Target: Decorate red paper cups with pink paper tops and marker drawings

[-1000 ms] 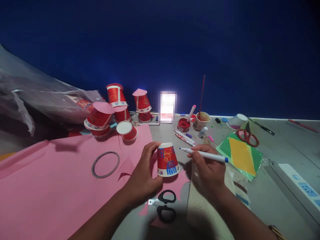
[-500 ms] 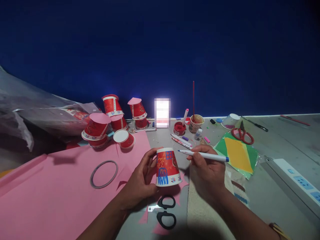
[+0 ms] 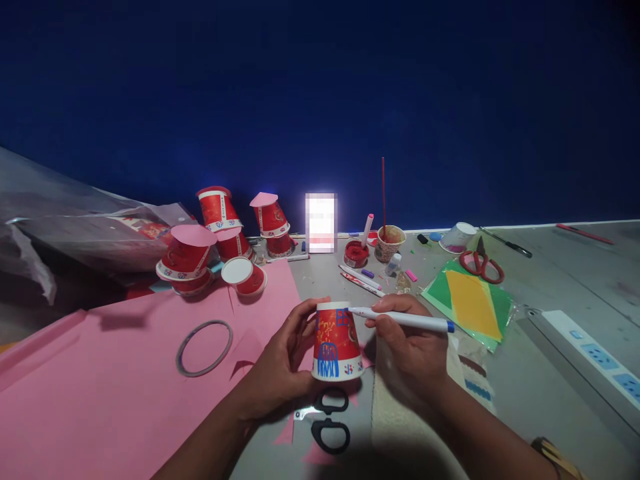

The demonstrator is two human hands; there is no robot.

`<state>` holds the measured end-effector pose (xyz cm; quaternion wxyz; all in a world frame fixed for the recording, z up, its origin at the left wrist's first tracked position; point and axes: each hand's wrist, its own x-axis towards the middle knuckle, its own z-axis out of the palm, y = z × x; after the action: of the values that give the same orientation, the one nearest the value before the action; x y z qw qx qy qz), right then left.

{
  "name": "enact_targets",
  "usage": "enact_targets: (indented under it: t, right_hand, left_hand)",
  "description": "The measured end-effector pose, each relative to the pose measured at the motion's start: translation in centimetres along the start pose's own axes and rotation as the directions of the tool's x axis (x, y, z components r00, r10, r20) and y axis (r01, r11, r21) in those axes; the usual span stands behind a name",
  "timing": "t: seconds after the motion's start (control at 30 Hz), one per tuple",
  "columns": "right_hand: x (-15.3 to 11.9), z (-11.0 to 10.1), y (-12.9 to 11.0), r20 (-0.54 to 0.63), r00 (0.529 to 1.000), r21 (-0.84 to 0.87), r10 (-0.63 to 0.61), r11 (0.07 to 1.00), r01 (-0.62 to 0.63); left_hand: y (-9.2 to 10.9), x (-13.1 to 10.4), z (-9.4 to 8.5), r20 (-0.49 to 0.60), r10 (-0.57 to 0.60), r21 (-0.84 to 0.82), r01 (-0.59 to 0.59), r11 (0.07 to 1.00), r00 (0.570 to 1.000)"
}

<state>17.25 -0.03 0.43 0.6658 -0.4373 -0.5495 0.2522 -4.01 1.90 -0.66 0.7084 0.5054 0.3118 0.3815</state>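
Observation:
A red paper cup [image 3: 334, 333] with white bands is held upside down in my left hand [image 3: 290, 360], whose fingers wrap its left side. Blue marker lines on the cup form an arched door low down and a gridded window near the top right. Pinched in my right hand [image 3: 413, 340] is a white marker [image 3: 410, 320] with a blue end. The marker's tip is at the cup beside the blue window; I cannot tell whether it touches. Below the cup lie black-handled scissors [image 3: 331, 417], partly over pink scraps.
Pink paper [image 3: 115, 373] covers the left side, with a grey ring [image 3: 204, 348] on it. Red cups with pink tops [image 3: 186, 257] stand behind. Toward the right are a paint pot [image 3: 356, 253], red-handled scissors [image 3: 481, 267], coloured sheets [image 3: 473, 303] and a power strip [image 3: 585, 347].
The marker's tip has moved left and slightly down, from beside the cup to the window drawing. The cup is slightly lower in view. Both hands keep their hold.

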Motion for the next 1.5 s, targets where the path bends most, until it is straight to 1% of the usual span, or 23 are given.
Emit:
enact_targets:
  t: [0.17, 0.3, 0.4, 0.5, 0.7, 0.9, 0.97, 1.13, 1.33, 1.5]
  right_hand:
    - [0.1, 0.0, -0.1, 0.005, 1.0, -0.05, -0.02, 0.999, 0.021]
    - [0.2, 0.1, -0.3, 0.001, 0.999, -0.085, -0.032, 0.996, 0.032]
    - [0.3, 0.1, -0.4, -0.005, 1.0, -0.099, -0.026, 0.995, 0.026]
    - [0.5, 0.1, -0.6, -0.002, 1.0, -0.113, -0.011, 0.994, 0.01]
    - [0.5, 0.1, -0.5, -0.003, 0.999, -0.075, 0.04, 0.996, -0.04]
    - [0.1, 0.0, 0.5, -0.039, 0.995, 0.005, 0.089, 0.996, -0.089]
    - [0.0, 0.1, 0.5, -0.046, 0.996, 0.021, 0.082, 0.996, -0.081]
    - [0.2, 0.3, -0.2, -0.027, 1.0, -0.015, 0.01, 1.0, -0.011]
    - [0.2, 0.1, -0.2, -0.002, 1.0, -0.085, 0.016, 0.996, -0.016]
    - [0.3, 0.2, -0.4, -0.01, 1.0, -0.094, 0.012, 0.995, -0.013]
  left_hand:
    - [0.1, 0.0, 0.0, 0.007, 0.005, 0.001, -0.005, 1.0, 1.0]
    - [-0.4, 0.0, -0.3, 0.025, 0.035, -0.028, -0.035, 0.999, 0.999]
    - [-0.8, 0.0, -0.5, 0.024, 0.057, -0.037, -0.056, 0.998, 0.998]
    - [-0.6, 0.0, -0.4, 0.034, 0.054, -0.038, -0.053, 0.998, 0.998]
    - [0.0, 0.0, 0.0, 0.026, 0.025, -0.023, -0.024, 0.999, 0.999]
    - [-0.3, 0.0, -0.2, 0.038, 0.036, -0.04, -0.035, 0.999, 0.999]
    - [-0.3, 0.0, -0.3, 0.042, 0.042, -0.04, -0.04, 0.998, 0.998]
    - [-0.3, 0.1, -0.4, 0.048, 0.061, 0.005, -0.062, 0.998, 0.997]
    - [-0.4, 0.1, -0.6, 0.07, 0.083, 0.06, -0.087, 0.994, 0.994]
    - [-0.7, 0.1, -0.9, 0.064, 0.092, 0.055, -0.096, 0.994, 0.994]
